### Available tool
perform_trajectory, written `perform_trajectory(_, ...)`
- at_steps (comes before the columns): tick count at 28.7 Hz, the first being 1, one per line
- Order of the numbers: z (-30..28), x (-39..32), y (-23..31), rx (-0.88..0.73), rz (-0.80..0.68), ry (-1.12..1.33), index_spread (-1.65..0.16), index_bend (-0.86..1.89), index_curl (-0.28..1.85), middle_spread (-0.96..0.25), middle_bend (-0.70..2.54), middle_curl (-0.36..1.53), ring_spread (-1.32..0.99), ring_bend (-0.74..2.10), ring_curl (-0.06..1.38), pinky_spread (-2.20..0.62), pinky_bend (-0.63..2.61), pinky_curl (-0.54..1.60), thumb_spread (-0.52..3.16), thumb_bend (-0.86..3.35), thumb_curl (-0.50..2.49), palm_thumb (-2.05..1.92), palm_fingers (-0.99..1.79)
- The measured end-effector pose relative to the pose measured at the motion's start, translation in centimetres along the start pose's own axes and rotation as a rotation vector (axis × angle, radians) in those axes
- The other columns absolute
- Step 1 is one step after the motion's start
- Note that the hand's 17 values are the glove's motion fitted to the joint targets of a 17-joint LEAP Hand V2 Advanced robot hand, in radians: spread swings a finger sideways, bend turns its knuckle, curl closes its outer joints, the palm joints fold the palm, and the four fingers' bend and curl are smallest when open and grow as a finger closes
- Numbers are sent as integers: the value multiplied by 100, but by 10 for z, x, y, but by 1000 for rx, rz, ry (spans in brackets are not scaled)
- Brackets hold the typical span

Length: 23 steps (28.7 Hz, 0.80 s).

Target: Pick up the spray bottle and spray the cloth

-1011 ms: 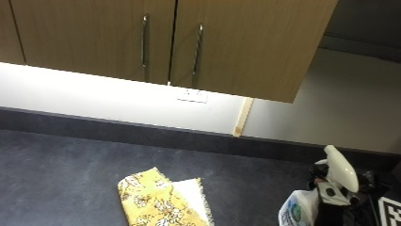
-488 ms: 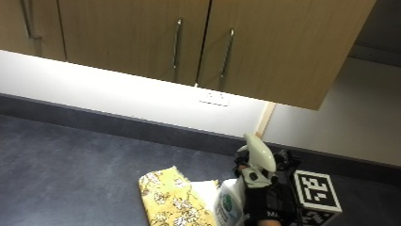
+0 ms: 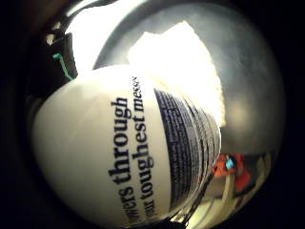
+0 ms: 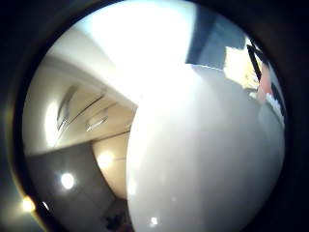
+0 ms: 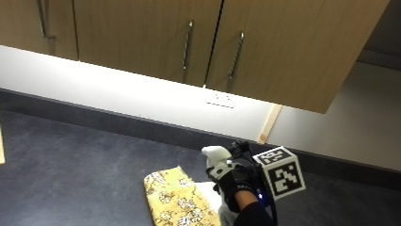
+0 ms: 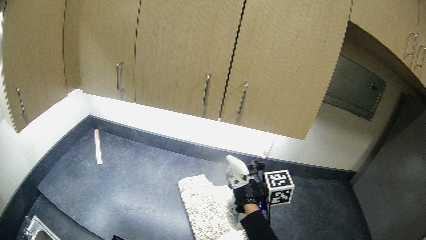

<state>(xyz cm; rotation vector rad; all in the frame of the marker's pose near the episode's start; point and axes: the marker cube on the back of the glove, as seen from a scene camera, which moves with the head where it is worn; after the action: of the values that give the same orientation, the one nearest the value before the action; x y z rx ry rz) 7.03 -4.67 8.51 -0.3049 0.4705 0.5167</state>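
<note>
In the outside view my gloved right hand (image 5: 238,188) grips a white spray bottle (image 5: 217,162) by its neck and holds it upright above the counter, nozzle pointing left. A folded yellow patterned cloth (image 5: 173,200) lies on the dark counter just left of and below the bottle. The bottle's white body with dark lettering (image 3: 124,152) fills the little finger side palm view, with the bright cloth (image 3: 181,67) beyond it. The bottle (image 4: 207,154) also fills much of the thumb side view. In the wide outside view the hand (image 6: 245,192) holds the bottle (image 6: 234,170) over the cloth's (image 6: 206,205) right edge.
The dark blue-grey counter (image 5: 75,165) runs back to a white wall (image 5: 125,92) with a socket (image 5: 220,99). Wooden wall cupboards (image 5: 188,37) hang above. A pale strip (image 6: 98,146) lies on the counter at the far left.
The outside camera has shifted. My hand with the bottle has come leftward to the cloth's right edge and now sits right beside it.
</note>
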Motion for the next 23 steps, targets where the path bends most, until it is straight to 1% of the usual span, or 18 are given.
perform_trajectory(3,10,17,-17,-56,259,171,-18,27,62,-4,42,58,-12,38,52,-5,22,46,85,-1,66,121,113)
perform_trajectory(8,16,64,-24,-141,670,396,-19,25,63,-4,43,59,-11,37,52,-5,23,48,86,-1,67,122,112)
perform_trajectory(10,15,86,-26,-163,798,456,-19,25,63,-4,44,59,-11,36,52,-4,23,48,87,-1,67,122,112)
perform_trajectory(11,14,95,-26,-173,837,471,-19,24,64,-4,44,59,-11,36,52,-4,24,49,87,-1,67,121,112)
perform_trajectory(14,15,107,-24,-207,885,472,-19,23,64,-4,44,60,-11,36,53,-4,24,49,88,-1,67,121,112)
perform_trajectory(17,17,108,-22,-223,880,464,-19,22,64,-4,44,60,-11,35,53,-4,24,50,90,-1,67,121,112)
perform_trajectory(20,19,104,-22,-217,844,456,-19,22,65,-4,44,60,-11,35,53,-4,24,51,90,-1,68,121,112)
perform_trajectory(23,19,97,-22,-208,768,428,-19,22,65,-4,44,60,-10,35,53,-4,23,51,91,-1,68,121,112)
